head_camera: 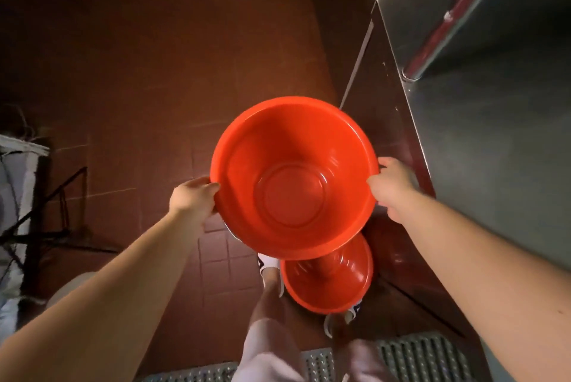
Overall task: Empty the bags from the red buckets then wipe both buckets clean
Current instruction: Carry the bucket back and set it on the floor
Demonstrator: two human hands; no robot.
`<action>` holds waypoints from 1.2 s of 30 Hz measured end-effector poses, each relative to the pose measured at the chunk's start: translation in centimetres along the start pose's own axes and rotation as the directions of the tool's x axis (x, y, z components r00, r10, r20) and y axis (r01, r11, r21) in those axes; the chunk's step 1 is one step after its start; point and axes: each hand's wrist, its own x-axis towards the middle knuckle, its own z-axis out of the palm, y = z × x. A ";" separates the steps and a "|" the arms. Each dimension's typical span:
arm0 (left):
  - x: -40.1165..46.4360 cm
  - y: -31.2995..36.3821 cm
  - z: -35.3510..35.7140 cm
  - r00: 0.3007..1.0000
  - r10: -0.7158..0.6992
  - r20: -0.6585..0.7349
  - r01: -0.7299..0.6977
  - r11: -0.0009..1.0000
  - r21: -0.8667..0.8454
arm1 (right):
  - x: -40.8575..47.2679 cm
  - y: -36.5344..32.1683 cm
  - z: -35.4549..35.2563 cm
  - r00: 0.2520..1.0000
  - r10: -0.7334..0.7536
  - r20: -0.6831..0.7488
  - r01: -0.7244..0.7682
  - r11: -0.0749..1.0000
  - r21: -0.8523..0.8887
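Holding a round red plastic bucket by its rim, we stand over a brown tiled floor beside a stainless steel cabinet. Our left hand grips the rim on the left, its fingers curled over the edge; our right hand grips the opposite rim, thumb at the inner lip and the remaining fingers wrapped outside. Both hands are closed on the bucket and carry it clear of the floor, mouth toward us.

We find no bag inside this bucket: the inner wall and base show bare and glossy. A second red plastic bucket sits on the floor just beneath, between our white shoes, partly covered by the held one; what we can see of its interior also shows no bag.

We judge the emptying step complete or nearly so, with wiping not yet begun. No cloth is visible in either hand. The next move, in our assessment, calls for setting this bucket down, freeing one hand and obtaining a cloth. A metal floor grate lies at the lower edge.
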 end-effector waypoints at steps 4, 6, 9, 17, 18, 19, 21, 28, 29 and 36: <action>8.2 0.3 4.3 0.996 -0.068 0.056 0.065 0.997 0.049 | 5.6 0.6 4.6 0.994 0.066 -0.084 -0.069 0.997 -0.033; 12.0 0.1 6.5 0.995 -0.075 0.063 0.073 0.997 0.037 | 8.4 1.2 7.0 0.987 0.113 -0.117 -0.116 0.993 -0.022; 17.7 -1.0 10.0 0.993 -0.064 0.094 0.058 0.996 0.070 | 13.0 2.7 10.8 0.980 0.138 -0.144 -0.142 0.990 -0.014; 28.8 -7.3 18.3 0.991 -0.045 0.129 0.028 0.991 0.131 | 23.8 9.2 19.3 0.971 0.200 -0.131 -0.186 0.977 0.107; 29.8 -8.0 19.2 0.991 -0.044 0.128 0.027 0.991 0.134 | 24.8 10.1 20.0 0.972 0.196 -0.133 -0.185 0.979 0.087; 30.6 -8.8 20.3 0.991 -0.046 0.128 0.028 0.990 0.136 | 25.7 10.9 20.6 0.973 0.189 -0.134 -0.181 0.981 0.072; 32.4 -10.3 22.3 0.992 -0.052 0.118 0.035 0.990 0.137 | 27.5 12.4 21.8 0.973 0.175 -0.150 -0.172 0.984 0.035; 35.7 -14.8 27.3 0.989 -0.070 0.131 0.049 0.986 0.157 | 31.1 16.2 24.0 0.979 0.164 -0.122 -0.162 0.986 0.024; 35.9 -15.3 27.8 0.989 -0.066 0.133 0.044 0.986 0.162 | 31.5 16.7 24.2 0.979 0.166 -0.118 -0.163 0.986 0.029; 36.4 -16.3 29.0 0.993 -0.057 0.103 0.034 0.977 0.212 | 32.4 19.5 25.6 0.988 0.114 -0.108 -0.113 0.994 0.011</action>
